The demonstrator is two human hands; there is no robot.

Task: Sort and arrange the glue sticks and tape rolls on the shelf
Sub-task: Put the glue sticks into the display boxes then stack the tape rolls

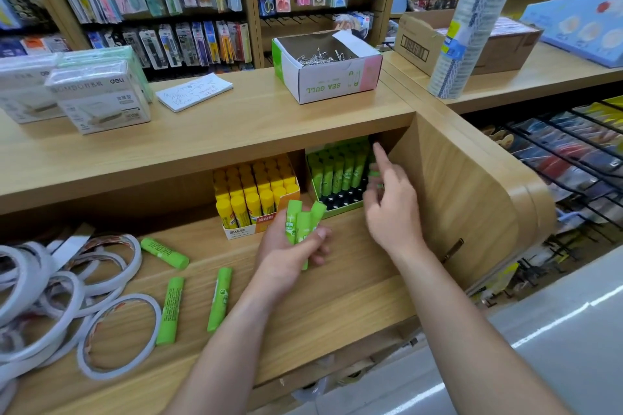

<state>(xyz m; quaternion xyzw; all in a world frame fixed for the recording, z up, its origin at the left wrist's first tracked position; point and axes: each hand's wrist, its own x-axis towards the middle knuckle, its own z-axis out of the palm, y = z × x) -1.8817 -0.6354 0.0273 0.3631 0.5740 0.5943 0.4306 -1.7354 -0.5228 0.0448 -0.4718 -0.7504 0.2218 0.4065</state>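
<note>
Green glue sticks [165, 253] loose on shelf [337, 296]: three. Three more in left hand [290, 253]. Stick boxes [256, 199]: two. Tape rolls [67, 296]: overlapping heap, uncounted.

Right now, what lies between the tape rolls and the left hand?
Three loose green glue sticks lie flat on the shelf between tape rolls and left hand, per the head view.

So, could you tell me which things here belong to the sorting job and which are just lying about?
Job: green glue sticks in left hand, loose green sticks, green stick box, yellow stick box, tape rolls.
Lying about: SEA GULL box, notepad, white deli boxes.
</note>
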